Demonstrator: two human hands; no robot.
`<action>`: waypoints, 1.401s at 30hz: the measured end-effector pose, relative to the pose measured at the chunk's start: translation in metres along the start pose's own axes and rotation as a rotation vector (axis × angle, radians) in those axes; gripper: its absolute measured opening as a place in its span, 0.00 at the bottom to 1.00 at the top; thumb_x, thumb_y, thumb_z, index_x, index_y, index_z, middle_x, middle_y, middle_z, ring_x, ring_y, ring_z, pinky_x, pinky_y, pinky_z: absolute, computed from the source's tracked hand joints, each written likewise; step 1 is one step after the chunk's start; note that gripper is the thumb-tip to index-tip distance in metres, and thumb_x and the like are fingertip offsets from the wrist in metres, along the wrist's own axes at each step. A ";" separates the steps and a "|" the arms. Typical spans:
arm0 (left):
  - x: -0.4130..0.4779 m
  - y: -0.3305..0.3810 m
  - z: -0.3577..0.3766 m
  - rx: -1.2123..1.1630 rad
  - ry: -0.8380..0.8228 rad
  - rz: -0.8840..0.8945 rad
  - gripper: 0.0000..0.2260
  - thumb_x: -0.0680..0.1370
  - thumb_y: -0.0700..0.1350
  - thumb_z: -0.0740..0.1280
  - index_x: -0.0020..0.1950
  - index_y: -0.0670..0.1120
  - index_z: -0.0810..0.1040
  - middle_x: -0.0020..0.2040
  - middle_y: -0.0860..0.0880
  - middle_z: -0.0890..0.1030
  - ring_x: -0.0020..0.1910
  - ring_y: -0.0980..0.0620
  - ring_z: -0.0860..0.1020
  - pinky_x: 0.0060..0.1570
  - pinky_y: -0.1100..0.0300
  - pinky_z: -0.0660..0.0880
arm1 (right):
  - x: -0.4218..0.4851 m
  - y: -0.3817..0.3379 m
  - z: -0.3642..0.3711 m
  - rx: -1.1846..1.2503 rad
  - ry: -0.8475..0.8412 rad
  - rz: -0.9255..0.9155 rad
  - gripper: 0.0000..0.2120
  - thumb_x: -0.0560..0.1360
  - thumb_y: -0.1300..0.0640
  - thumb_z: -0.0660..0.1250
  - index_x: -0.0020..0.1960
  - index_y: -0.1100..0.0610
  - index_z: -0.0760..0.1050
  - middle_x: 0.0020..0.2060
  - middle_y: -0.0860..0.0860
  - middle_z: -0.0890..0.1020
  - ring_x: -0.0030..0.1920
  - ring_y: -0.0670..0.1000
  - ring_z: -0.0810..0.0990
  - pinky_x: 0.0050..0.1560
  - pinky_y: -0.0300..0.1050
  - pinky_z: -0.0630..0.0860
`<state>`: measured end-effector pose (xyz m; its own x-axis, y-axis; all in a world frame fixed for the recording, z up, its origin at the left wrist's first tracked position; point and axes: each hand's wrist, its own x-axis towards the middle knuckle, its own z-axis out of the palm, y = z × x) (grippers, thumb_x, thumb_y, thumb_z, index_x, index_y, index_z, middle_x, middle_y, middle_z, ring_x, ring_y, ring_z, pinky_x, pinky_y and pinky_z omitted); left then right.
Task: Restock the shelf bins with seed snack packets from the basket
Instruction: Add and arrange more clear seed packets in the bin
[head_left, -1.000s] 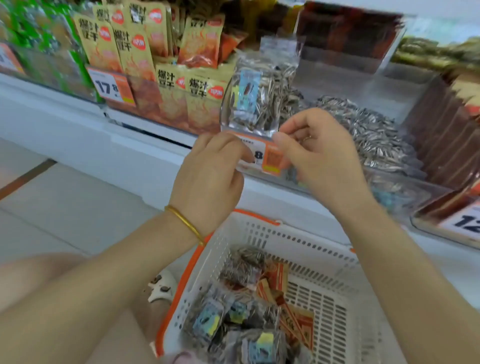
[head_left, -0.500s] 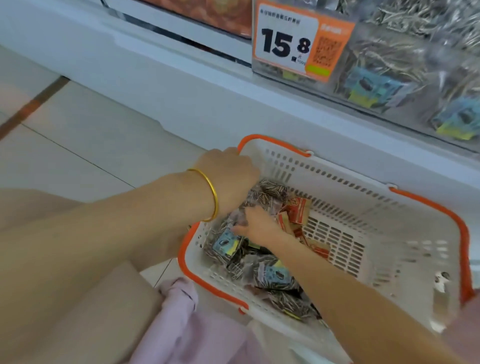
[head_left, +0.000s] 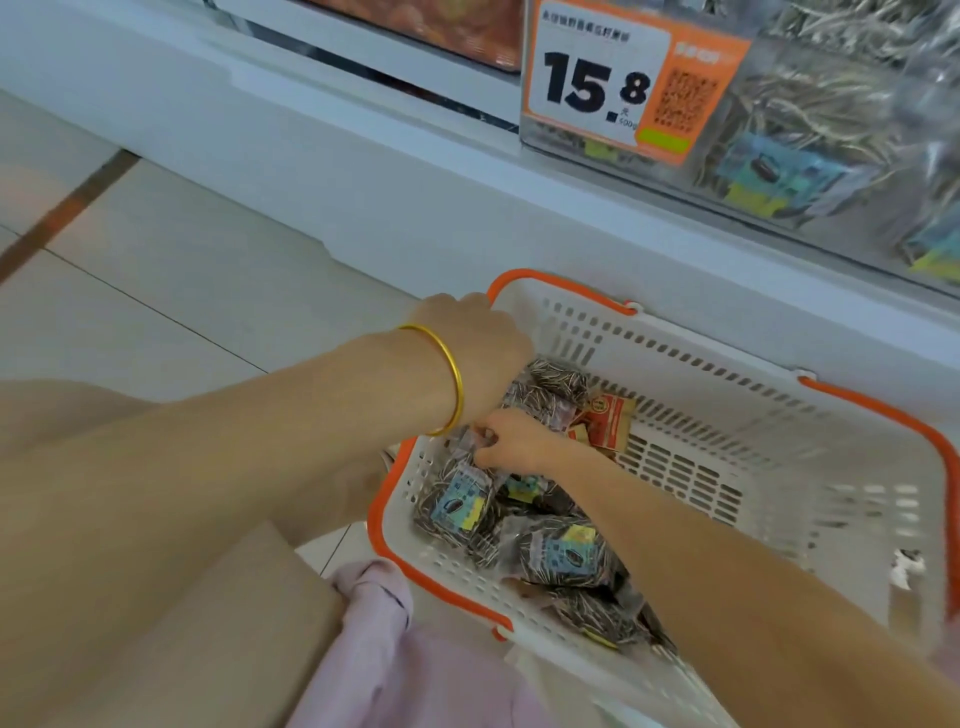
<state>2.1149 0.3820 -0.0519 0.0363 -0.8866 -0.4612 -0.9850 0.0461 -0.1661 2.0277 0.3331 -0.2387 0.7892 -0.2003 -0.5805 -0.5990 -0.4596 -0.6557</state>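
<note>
A white basket with orange rims (head_left: 691, 371) stands on the floor below the shelf. Several clear seed snack packets with blue labels (head_left: 565, 555) lie heaped in its left half. My right hand (head_left: 522, 441) reaches in and pinches the top edge of one seed packet (head_left: 458, 505). My left hand (head_left: 475, 345), a gold bangle on its wrist, dips in at the basket's far left corner beside another seed packet (head_left: 553, 387); its fingers are hidden. The clear shelf bin (head_left: 810, 135) at top right holds more seed packets.
Small red packets (head_left: 609, 420) lie among the seed packets near the basket's middle. A price tag reading 15.8 (head_left: 608, 88) hangs on the bin's front. The white shelf base (head_left: 363, 182) runs behind the basket. Pink cloth (head_left: 374, 649) and my knee are at the bottom left.
One second ago both hands held a seed packet up at the shelf bin. They have since dropped into the basket, and my right hand has taken hold of a packet there.
</note>
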 end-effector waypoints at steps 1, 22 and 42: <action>0.001 0.000 0.000 0.001 -0.002 0.000 0.10 0.81 0.44 0.58 0.61 0.47 0.70 0.56 0.47 0.73 0.59 0.46 0.68 0.49 0.55 0.67 | -0.001 0.000 0.000 0.009 0.006 -0.032 0.12 0.71 0.63 0.66 0.36 0.56 0.63 0.31 0.50 0.67 0.33 0.50 0.66 0.37 0.45 0.63; 0.003 0.004 -0.003 -0.168 -0.089 0.035 0.16 0.81 0.50 0.55 0.68 0.48 0.67 0.65 0.47 0.69 0.64 0.46 0.66 0.61 0.50 0.69 | -0.015 0.014 0.015 -0.102 0.126 -0.192 0.08 0.72 0.69 0.61 0.44 0.58 0.65 0.44 0.53 0.66 0.42 0.52 0.66 0.37 0.39 0.62; 0.015 -0.009 0.001 -0.363 -0.180 0.005 0.19 0.81 0.47 0.58 0.72 0.48 0.62 0.71 0.45 0.66 0.67 0.45 0.66 0.65 0.52 0.65 | -0.091 0.023 -0.027 0.630 0.420 -0.068 0.10 0.77 0.66 0.62 0.42 0.54 0.65 0.32 0.48 0.70 0.32 0.44 0.70 0.40 0.43 0.69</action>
<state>2.1240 0.3683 -0.0581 0.0289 -0.7907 -0.6116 -0.9797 -0.1440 0.1398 1.9463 0.3172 -0.1880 0.7371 -0.5599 -0.3785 -0.4115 0.0724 -0.9085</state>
